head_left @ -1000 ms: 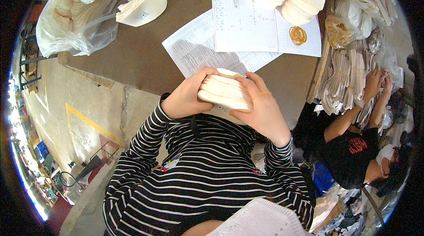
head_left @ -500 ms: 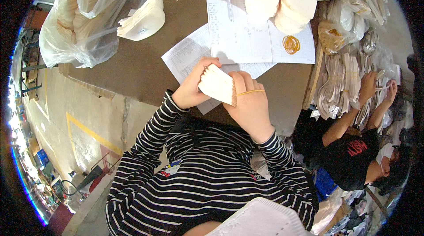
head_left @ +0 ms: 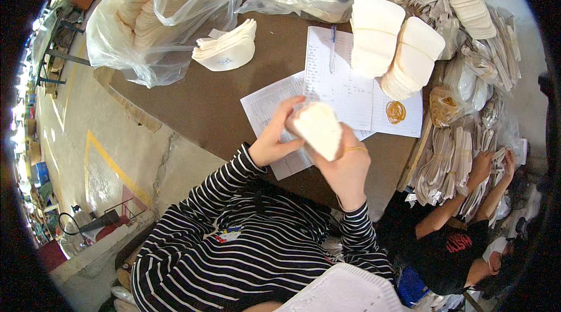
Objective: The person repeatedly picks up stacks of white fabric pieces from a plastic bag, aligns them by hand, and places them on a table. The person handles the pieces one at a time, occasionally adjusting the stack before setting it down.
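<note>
A thin stack of cream cut pieces [head_left: 319, 127], slightly blurred, is held between my hands above the papers. My left hand [head_left: 277, 135] grips its left edge, with the fingers at the far side and the thumb nearer me. My right hand [head_left: 349, 173] closes on the stack's right end, its thumb against the face. A yellow rubber band [head_left: 356, 148] is looped round the right fingers. Under and beyond the hands lie written sheets [head_left: 263, 101] and an open notebook [head_left: 324, 93] with a pen [head_left: 332, 49] on it.
Two banded cream stacks [head_left: 377, 34] and a coil of rubber bands [head_left: 395, 112] lie on the notebook. A loose cream stack [head_left: 225, 49] and a filled plastic bag [head_left: 140, 31] are at the table's left. At right, a co-worker [head_left: 450, 248] handles bundled strips [head_left: 441, 166].
The stack has turned so its broad face shows, and my right thumb has come onto it. My view has shifted, so the table sits lower and further right. The co-worker's hands remain at the strips.
</note>
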The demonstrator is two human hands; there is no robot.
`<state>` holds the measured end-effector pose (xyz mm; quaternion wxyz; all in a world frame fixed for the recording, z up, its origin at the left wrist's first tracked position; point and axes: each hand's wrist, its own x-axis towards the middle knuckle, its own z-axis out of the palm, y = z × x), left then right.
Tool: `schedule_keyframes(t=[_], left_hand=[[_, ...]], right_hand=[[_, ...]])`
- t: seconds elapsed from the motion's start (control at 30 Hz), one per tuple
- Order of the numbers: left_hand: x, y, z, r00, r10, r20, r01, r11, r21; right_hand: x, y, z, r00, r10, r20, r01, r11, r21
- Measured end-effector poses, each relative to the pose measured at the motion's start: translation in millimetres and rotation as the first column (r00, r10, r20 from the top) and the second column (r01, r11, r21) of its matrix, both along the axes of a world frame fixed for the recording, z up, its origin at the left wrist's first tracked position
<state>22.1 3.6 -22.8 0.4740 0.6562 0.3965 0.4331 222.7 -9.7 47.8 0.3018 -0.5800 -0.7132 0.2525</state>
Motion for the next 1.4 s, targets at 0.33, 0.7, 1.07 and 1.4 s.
schedule_keyframes(t=[0.33,0.7,1.07,1.4], left_hand=[[40.4,28.7,6.4,0.725,0.163,0.669,0.151,0.910,-0.386],[17.1,41.9,-60.9,0.758,0.085,0.646,0.246,0.881,-0.404],[13.3,46.4,-36.8,0.479,0.182,0.859,0.446,0.792,-0.417],[17.2,45.1,-26.2,0.516,0.202,0.833,0.408,0.797,-0.445]], right_hand=[[-36.8,50.2,-0.9,0.967,-0.191,-0.168,0.218,0.962,0.161],[-50.2,49.5,-17.5,0.998,-0.044,-0.036,0.049,0.988,0.144],[-24.6,51.2,-11.9,0.689,0.070,-0.721,-0.244,0.960,-0.140],[-27.2,52.7,-22.5,0.619,-0.014,-0.785,-0.161,0.976,-0.144]])
